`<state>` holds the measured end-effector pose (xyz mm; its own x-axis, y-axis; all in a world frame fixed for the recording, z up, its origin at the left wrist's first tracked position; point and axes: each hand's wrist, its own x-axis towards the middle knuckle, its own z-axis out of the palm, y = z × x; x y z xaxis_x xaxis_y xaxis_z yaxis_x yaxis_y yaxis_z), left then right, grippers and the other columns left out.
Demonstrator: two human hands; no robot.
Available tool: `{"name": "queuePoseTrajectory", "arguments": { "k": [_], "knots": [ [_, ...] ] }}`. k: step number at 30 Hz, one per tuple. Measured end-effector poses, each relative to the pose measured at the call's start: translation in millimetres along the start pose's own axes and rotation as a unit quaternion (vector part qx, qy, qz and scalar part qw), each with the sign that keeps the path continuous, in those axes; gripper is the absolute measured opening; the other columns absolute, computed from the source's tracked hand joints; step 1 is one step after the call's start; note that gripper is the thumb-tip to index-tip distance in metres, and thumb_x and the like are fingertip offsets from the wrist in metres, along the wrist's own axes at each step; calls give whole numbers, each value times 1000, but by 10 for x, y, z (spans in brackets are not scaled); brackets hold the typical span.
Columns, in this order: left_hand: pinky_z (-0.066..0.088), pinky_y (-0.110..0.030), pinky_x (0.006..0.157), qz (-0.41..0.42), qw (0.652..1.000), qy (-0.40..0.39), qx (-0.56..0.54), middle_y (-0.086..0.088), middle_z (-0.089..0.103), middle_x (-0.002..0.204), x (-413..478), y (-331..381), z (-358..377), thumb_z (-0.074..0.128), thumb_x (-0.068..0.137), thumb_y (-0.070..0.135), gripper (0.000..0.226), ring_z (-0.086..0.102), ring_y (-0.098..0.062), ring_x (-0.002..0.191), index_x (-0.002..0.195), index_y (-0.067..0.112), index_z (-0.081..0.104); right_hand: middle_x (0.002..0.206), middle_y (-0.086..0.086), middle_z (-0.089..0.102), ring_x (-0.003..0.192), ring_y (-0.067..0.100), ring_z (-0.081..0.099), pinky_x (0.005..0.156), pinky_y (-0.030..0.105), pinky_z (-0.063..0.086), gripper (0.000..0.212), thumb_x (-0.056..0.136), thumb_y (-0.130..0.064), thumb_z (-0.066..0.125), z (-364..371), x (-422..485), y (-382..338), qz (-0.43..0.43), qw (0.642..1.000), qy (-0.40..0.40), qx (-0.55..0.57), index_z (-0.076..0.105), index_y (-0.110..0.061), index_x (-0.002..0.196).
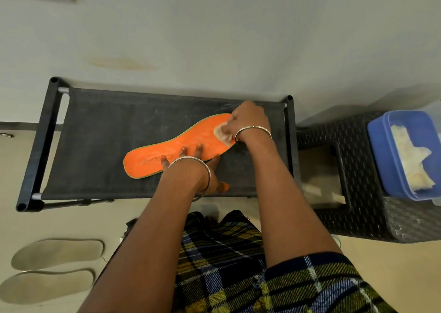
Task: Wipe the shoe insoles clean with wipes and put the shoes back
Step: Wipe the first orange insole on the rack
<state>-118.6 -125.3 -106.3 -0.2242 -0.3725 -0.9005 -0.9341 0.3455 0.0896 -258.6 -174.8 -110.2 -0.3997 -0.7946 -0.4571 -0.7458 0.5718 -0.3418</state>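
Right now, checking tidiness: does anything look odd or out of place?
A yellowish smear stains the wall above the rack, and the rack's fabric looks dusty. Otherwise nothing's askew: the insole lies flat under the left hand, the right hand pressing a wipe on it.

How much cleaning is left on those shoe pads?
Done: cannot tell; two grey insoles lie on the floor, maybe wiped already. In hand: the left hand presses the orange insole on the rack while the right hand holds a wipe on its wide end. Left: finishing it and putting shoes back; none show here.
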Motion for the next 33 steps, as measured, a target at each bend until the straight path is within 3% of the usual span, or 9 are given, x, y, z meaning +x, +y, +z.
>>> {"name": "queuePoseTrajectory", "arguments": {
  "k": [2, 5, 9, 12, 19, 24, 29, 31, 33],
  "knots": [
    [-3, -73, 108, 2, 1000, 2, -2, 6, -34, 155, -2, -2, -3, 36, 88, 74, 82, -26, -35, 144, 147, 50, -16, 90, 2, 74, 82, 22, 69, 73, 29, 56, 4, 75, -22, 74, -83, -19, 7, -13, 991, 94, 99, 74, -22, 79],
    [-3, -73, 109, 5, 1000, 1, -5, 5, -35, 154, -5, -10, 0, 37, 88, 73, 82, -27, -35, 143, 147, 50, -16, 83, -2, 73, 77, 17, 68, 66, 27, 53, 2, 80, -19, 73, -86, -27, 25, -55, 973, 170, 143, 74, -20, 81],
    [-3, -73, 109, 7, 1000, 4, -8, 5, -36, 154, -3, -10, 11, 37, 88, 73, 83, -29, -35, 142, 146, 49, -18, 98, 2, 76, 91, 22, 69, 84, 35, 57, 14, 83, -20, 75, 103, 7, 31, -101, 993, 48, 28, 80, -22, 96],
    [-2, -72, 110, 8, 1000, 2, -7, 4, -36, 154, 1, -20, 11, 37, 88, 72, 83, -28, -36, 142, 146, 49, -18, 109, 6, 74, 99, 25, 68, 90, 38, 56, 29, 78, -31, 82, 143, 16, -20, -73, 996, -24, -34, 79, -18, 104],
    [-3, -73, 108, 7, 1000, 10, -12, 6, -34, 155, -5, -52, -21, 40, 87, 73, 87, -26, -35, 144, 145, 50, -20, 115, 11, 68, 100, 30, 67, 87, 43, 58, 64, 61, -30, 90, 53, -30, -11, 24, 982, -143, -121, 67, -11, 118],
    [-2, -73, 109, 3, 1000, 14, -15, 5, -36, 154, 12, -48, 5, 39, 85, 76, 86, -27, -36, 143, 145, 52, -18, 109, 7, 72, 103, 27, 67, 87, 30, 52, 26, 78, -19, 76, 61, -21, -15, -14, 1000, 12, 3, 77, -17, 103],
    [3, -69, 112, -5, 1000, 8, -18, 3, -37, 154, -30, -56, 0, 37, 86, 76, 84, -25, -40, 143, 145, 51, -19, 94, 5, 74, 91, 23, 69, 81, 30, 54, 10, 83, -15, 71, 122, 4, 58, -38, 991, 97, 81, 78, -22, 87],
    [9, -60, 117, 6, 999, 20, -35, -4, -27, 158, -218, 4, -128, 39, 92, 67, 83, -16, -37, 146, 151, 40, -13, 87, 2, 73, 84, 21, 68, 75, 29, 54, 10, 83, -12, 68, 112, 11, 52, -45, 982, 143, 117, 75, -20, 83],
    [23, -41, 115, 29, 995, 73, -59, -14, -1, 162, -326, 66, -224, 39, 101, 47, 71, 7, -31, 148, 155, 16, 6, 84, 0, 71, 80, 18, 66, 73, 33, 56, 8, 83, -10, 67, 68, 20, 29, -65, 965, 204, 153, 72, -17, 83]
  ]
}}
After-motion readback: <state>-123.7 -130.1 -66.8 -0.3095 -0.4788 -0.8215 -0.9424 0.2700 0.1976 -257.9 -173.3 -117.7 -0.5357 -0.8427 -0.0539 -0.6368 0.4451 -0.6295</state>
